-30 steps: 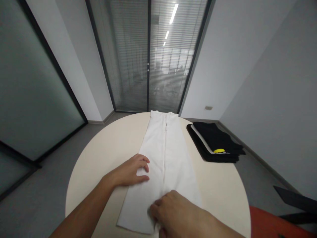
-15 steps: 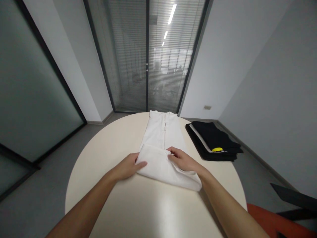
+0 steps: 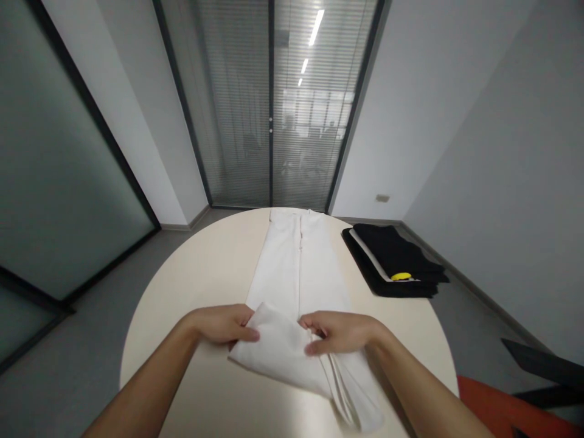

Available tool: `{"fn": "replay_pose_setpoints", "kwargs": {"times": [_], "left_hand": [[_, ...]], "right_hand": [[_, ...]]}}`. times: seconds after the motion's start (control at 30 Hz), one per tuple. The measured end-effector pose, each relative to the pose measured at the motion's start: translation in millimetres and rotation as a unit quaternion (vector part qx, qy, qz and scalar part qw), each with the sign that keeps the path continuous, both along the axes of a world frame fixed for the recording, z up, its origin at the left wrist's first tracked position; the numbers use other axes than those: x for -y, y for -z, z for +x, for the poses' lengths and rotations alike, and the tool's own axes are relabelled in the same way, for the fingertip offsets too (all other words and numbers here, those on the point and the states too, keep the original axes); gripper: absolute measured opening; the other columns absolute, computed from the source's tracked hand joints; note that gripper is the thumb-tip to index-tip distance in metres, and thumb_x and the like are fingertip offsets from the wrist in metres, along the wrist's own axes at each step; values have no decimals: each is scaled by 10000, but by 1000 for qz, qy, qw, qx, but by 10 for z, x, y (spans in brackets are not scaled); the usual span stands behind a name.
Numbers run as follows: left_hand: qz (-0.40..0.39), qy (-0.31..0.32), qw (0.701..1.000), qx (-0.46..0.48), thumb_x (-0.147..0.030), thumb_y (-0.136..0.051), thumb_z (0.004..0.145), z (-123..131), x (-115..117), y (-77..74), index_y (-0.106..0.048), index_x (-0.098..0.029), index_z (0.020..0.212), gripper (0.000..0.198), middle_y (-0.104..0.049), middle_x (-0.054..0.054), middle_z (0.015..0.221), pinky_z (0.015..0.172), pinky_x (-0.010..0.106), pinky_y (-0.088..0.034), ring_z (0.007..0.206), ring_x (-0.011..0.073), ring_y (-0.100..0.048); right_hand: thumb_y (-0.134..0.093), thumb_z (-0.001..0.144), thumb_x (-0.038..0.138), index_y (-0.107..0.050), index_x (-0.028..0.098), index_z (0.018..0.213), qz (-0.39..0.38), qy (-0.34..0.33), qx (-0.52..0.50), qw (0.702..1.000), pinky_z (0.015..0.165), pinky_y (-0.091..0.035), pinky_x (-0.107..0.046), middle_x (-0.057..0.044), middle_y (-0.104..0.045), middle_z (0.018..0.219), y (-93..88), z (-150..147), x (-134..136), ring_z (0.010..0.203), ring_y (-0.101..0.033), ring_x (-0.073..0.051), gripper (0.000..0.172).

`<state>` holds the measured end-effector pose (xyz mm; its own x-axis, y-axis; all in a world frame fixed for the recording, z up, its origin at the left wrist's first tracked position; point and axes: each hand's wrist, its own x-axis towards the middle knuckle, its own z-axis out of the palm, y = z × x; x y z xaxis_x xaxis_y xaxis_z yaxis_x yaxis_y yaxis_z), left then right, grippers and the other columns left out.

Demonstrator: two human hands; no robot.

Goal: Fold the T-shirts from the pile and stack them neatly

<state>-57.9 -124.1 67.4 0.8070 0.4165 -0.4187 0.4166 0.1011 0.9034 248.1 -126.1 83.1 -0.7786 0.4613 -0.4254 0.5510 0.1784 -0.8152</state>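
A white garment with a seam or placket down its middle lies lengthwise on the round table, its far end close to the table's back edge. Its near end is doubled over toward the far side, and loose layers hang in pleats at the right. My left hand pinches the left edge of this folded part, thumb on top. On the other side, my right hand grips the bunched layers between thumb and fingers. Some fingertips of both hands are hidden by the cloth.
A stack of dark folded clothes with a light layer in it sits at the table's right. A yellow object rests on its near edge. An orange chair stands at lower right. Beyond the round table is a glass partition with blinds.
Both hands have drawn the folded end nearer to me. More of the garment's length now lies flat, and the right side of the fold has dropped into loose pleats.
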Motion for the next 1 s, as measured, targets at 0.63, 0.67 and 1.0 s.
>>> {"fn": "replay_pose_setpoints", "kwargs": {"times": [0.63,0.67,1.0], "left_hand": [[268,-429,861,55,-548,-549,917,230,-426,249,-655,-130,1023,444,-666,37,799,607,246,-410,680,168,-572],[307,-435,846,19,-511,-534,929,240,-460,293,-652,-138,989,396,-641,25,762,599,243,-392,661,161,-551],[422,-371,802,-203,-305,-529,959,283,-457,340,-614,-195,1050,167,-687,29,865,688,250,-407,762,169,-633]], "right_hand": [[-443,947,175,-604,174,1218,390,155,46,906,897,-444,-317,-123,-687,1207,-289,-216,-654,1073,-639,-244,316],[-436,949,173,-602,177,1229,401,163,59,899,885,-445,-312,-120,-689,1207,-202,-245,-706,1071,-642,-244,326],[-578,913,328,-549,158,1365,440,206,92,869,972,-430,-369,-134,-672,1210,314,-83,-830,1094,-615,-264,483]]}}
